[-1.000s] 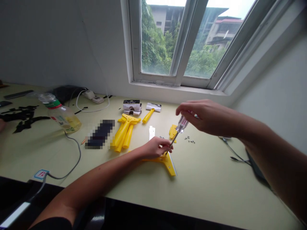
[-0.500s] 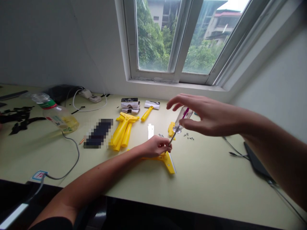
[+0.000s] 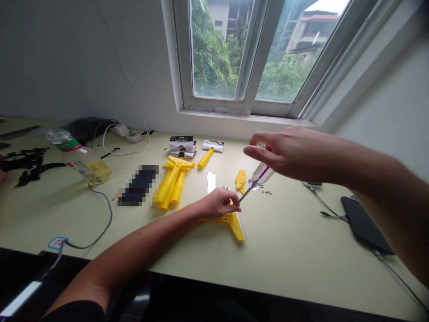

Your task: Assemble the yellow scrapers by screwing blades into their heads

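A: Item one, yellow scraper (image 3: 231, 221)?

B: Flat on the green table (image 3: 295, 250), the landmark for this list. Left hand (image 3: 219, 203) presses down on its handle end, fingers curled onto it.

A: Item two?

B: Screwdriver (image 3: 256, 181), clear handle, slanting down to the scraper just beside the left fingertips. Right hand (image 3: 288, 154) is closed around its handle, above and right of the scraper.

A: Item three?

B: Loose screws (image 3: 266, 192), probably, just beyond the scraper; spare yellow scrapers (image 3: 172, 181) to its left; a phone (image 3: 365, 226) well to its right.
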{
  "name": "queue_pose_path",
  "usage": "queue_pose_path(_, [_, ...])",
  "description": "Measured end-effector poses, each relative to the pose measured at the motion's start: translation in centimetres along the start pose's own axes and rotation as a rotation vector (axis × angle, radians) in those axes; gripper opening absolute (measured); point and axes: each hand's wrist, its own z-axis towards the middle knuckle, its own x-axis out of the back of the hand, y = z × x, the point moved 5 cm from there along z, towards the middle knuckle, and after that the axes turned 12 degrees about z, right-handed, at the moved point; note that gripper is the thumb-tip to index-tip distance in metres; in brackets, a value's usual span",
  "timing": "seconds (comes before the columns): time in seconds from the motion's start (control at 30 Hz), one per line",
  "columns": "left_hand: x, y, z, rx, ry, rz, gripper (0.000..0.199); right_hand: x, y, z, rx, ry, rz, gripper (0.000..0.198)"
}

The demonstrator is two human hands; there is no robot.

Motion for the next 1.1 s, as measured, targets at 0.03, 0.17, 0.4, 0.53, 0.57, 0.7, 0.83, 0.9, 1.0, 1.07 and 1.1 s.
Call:
queue_pose_path(0.03, [0.0, 0.0, 0.0, 0.007, 0.001, -0.002, 0.019, -0.2, 0.2, 0.0, -0.034, -0.004, -0.045, 0.042])
queue_pose_path(0.17, [0.1, 0.4, -0.1, 0.026, -0.029, -0.03, 0.015, -0.4, 0.1, 0.0, 0.063, -0.014, -0.012, 0.035])
queue_pose_path(0.4, [-0.3, 0.1, -0.1, 0.069, -0.071, -0.148, 0.014, -0.3, -0.8, 0.5, 0.171, -0.029, 0.133, 0.047])
queue_pose_path(0.53, [-0.2, 0.0, 0.0, 0.06, -0.057, -0.095, 0.013, -0.2, -0.3, 0.8, 0.074, 0.079, -0.025, 0.036])
queue_pose_path(0.57, [-0.2, 0.0, -0.1, 0.056, -0.052, -0.076, 0.013, -0.2, -0.5, 0.7, 0.101, 0.06, -0.025, 0.033])
queue_pose_path(0.7, [-0.1, 0.2, -0.1, 0.028, -0.053, -0.033, 0.016, 0.1, -1.6, 0.0, 0.258, -0.087, 0.096, 0.022])
queue_pose_path(0.83, [-0.4, 0.1, -0.1, 0.001, -0.06, -0.052, 0.015, 0.1, -1.1, 0.1, 0.142, -0.074, 0.143, 0.038])
queue_pose_path(0.9, [-0.4, -0.1, 0.0, 0.001, -0.045, -0.031, 0.015, -0.1, -0.7, 0.4, 0.072, 0.007, 0.076, 0.042])
queue_pose_path(1.0, [-0.3, -0.2, 0.1, 0.0, -0.03, 0.003, 0.016, -0.5, -0.5, 0.6, 0.054, 0.051, -0.042, 0.04])
queue_pose_path(1.07, [-0.3, 0.0, 0.0, -0.007, -0.038, 0.02, 0.018, -0.8, -0.8, 0.5, 0.121, -0.032, -0.008, 0.032])
queue_pose_path(1.1, [-0.2, 0.2, -0.1, -0.014, -0.044, 0.025, 0.018, -0.8, -1.0, 0.4, 0.167, -0.086, 0.036, 0.027])
